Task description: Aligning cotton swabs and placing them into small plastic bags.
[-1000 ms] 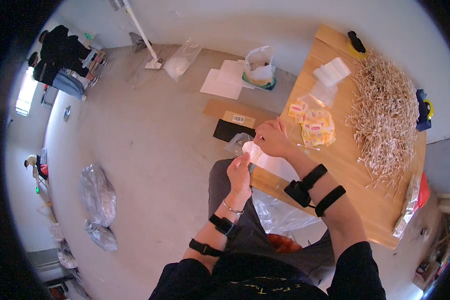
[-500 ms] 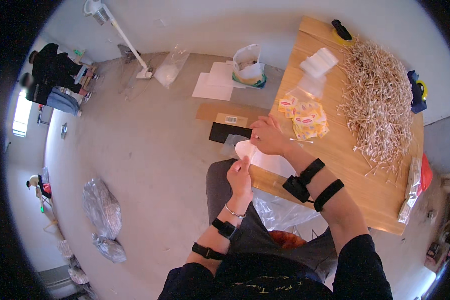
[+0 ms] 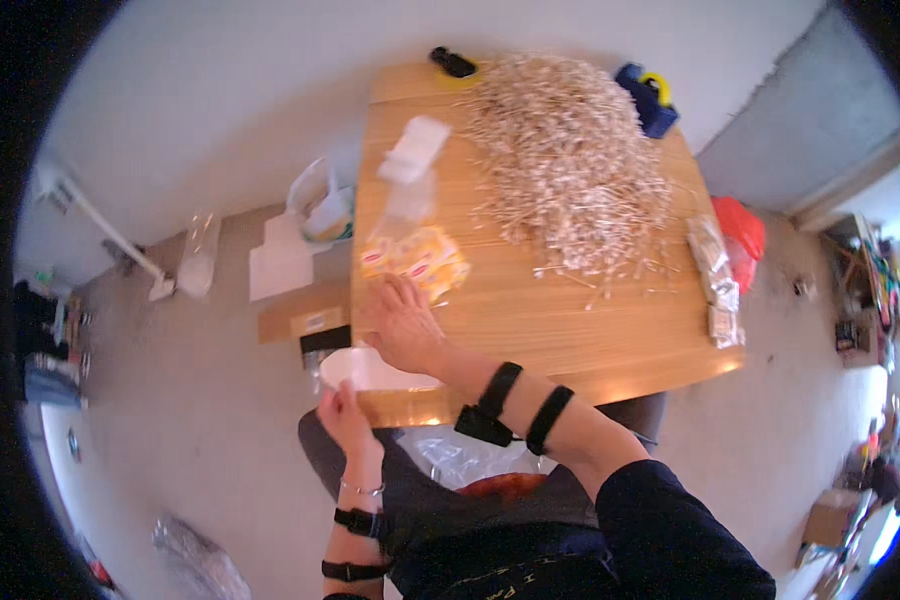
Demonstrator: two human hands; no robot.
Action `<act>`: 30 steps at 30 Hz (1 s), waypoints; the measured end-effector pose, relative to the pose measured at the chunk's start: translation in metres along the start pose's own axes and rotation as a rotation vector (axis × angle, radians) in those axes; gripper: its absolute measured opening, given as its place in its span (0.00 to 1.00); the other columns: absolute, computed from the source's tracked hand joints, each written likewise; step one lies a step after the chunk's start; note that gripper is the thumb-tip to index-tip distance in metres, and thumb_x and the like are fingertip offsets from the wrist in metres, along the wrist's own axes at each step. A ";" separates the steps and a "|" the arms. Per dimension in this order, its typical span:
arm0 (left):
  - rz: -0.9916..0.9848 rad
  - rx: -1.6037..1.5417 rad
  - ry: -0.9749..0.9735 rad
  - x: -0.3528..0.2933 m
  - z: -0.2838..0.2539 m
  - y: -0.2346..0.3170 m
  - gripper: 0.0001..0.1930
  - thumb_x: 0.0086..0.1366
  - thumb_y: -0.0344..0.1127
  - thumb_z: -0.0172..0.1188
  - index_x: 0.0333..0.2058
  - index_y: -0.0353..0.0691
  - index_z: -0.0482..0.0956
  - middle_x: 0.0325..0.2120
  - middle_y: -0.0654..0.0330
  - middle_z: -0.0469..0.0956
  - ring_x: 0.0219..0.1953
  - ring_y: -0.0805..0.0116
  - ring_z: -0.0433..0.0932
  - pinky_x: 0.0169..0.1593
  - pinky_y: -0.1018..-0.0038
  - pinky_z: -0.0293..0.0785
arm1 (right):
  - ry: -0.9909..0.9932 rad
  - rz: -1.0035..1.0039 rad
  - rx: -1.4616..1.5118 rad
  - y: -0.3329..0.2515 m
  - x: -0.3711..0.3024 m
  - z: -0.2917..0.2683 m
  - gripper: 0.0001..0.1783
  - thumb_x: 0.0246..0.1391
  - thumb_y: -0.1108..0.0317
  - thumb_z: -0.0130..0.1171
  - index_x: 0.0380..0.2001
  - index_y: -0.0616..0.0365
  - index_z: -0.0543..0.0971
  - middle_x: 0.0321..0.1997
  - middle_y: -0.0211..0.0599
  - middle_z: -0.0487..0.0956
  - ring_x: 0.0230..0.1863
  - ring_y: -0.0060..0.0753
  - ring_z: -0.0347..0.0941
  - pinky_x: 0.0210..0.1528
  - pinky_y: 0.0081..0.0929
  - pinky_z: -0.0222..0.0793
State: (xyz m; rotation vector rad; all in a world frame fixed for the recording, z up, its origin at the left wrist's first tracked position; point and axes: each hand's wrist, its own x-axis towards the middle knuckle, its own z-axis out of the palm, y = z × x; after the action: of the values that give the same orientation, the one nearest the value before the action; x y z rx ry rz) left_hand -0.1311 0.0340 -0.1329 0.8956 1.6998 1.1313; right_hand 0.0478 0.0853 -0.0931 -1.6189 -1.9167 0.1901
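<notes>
My left hand [image 3: 346,418] is closed, with thumb and fingers pinching the near-left edge of a white sheet [image 3: 395,375]. The sheet curls at its left end and lies over the table's near-left corner; whether it is paper or a bag I cannot make out. My right hand [image 3: 407,322], somewhat blurred, is palm down just beyond the sheet, its fingers stretched towards yellow-and-white printed packets [image 3: 435,262]. I see nothing held in it. A large heap of cotton swabs [image 3: 575,160] covers the far middle of the wooden table [image 3: 530,350].
White packets [image 3: 417,147] lie at the table's far left. Tape dispensers, one black [image 3: 453,63] and one blue [image 3: 653,105], flank the heap. A clear-wrapped bundle [image 3: 713,280] and a red bag [image 3: 738,237] are on the right. Cardboard [image 3: 295,313] lies on the floor.
The view has swung to the right, shifting the table leftward in the picture. My right hand has moved off the sheet towards the packets; my left still pinches the sheet.
</notes>
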 end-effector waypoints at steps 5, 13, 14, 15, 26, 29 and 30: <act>0.417 0.377 0.345 -0.031 0.024 0.003 0.28 0.62 0.34 0.60 0.56 0.32 0.59 0.52 0.50 0.65 0.54 0.57 0.63 0.60 0.62 0.57 | 0.257 0.649 -0.224 0.102 -0.062 -0.108 0.38 0.45 0.48 0.63 0.59 0.51 0.67 0.64 0.56 0.56 0.67 0.59 0.47 0.65 0.59 0.39; 1.043 0.532 -0.481 -0.072 0.086 0.012 0.30 0.53 0.33 0.63 0.54 0.34 0.63 0.52 0.45 0.64 0.57 0.46 0.61 0.61 0.54 0.54 | 0.319 1.147 -0.271 0.234 -0.162 -0.205 0.40 0.49 0.41 0.57 0.64 0.40 0.62 0.69 0.53 0.52 0.70 0.61 0.40 0.68 0.56 0.31; 1.088 0.595 -0.545 -0.076 0.090 0.015 0.29 0.52 0.32 0.63 0.53 0.35 0.64 0.51 0.46 0.65 0.56 0.46 0.62 0.59 0.53 0.56 | 0.317 1.146 -0.262 0.231 -0.163 -0.202 0.40 0.49 0.41 0.57 0.64 0.40 0.62 0.69 0.53 0.52 0.70 0.61 0.40 0.68 0.56 0.31; 1.087 0.603 -0.542 -0.079 0.093 0.018 0.29 0.52 0.32 0.63 0.53 0.35 0.64 0.51 0.46 0.65 0.56 0.46 0.62 0.59 0.53 0.56 | 0.270 1.031 -0.291 0.228 -0.162 -0.194 0.40 0.49 0.41 0.57 0.64 0.42 0.62 0.69 0.52 0.53 0.70 0.60 0.41 0.68 0.55 0.32; 1.095 0.646 -0.508 -0.080 0.097 0.020 0.26 0.52 0.32 0.63 0.50 0.37 0.67 0.49 0.50 0.68 0.53 0.48 0.66 0.57 0.57 0.61 | 0.247 0.696 -0.266 0.111 -0.127 -0.093 0.35 0.54 0.52 0.54 0.61 0.56 0.61 0.67 0.52 0.54 0.70 0.56 0.43 0.69 0.55 0.34; 1.081 0.601 -0.511 -0.081 0.098 0.019 0.26 0.52 0.32 0.63 0.50 0.37 0.67 0.50 0.50 0.68 0.53 0.49 0.66 0.57 0.57 0.61 | 0.143 0.607 -0.244 0.092 -0.130 -0.079 0.33 0.55 0.54 0.53 0.61 0.56 0.61 0.68 0.51 0.53 0.70 0.56 0.43 0.69 0.54 0.34; 1.072 0.607 -0.501 -0.081 0.097 0.019 0.26 0.52 0.32 0.63 0.50 0.37 0.67 0.50 0.50 0.68 0.53 0.49 0.66 0.57 0.57 0.61 | 0.134 0.599 -0.238 0.085 -0.131 -0.075 0.33 0.55 0.54 0.53 0.61 0.56 0.61 0.68 0.51 0.53 0.70 0.56 0.43 0.69 0.54 0.34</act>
State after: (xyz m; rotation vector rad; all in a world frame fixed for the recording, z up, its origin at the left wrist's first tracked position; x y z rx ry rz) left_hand -0.0107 -0.0029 -0.1118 2.4169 1.0900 0.8511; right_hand 0.1673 -0.0365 -0.1206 -2.2729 -1.3477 0.0914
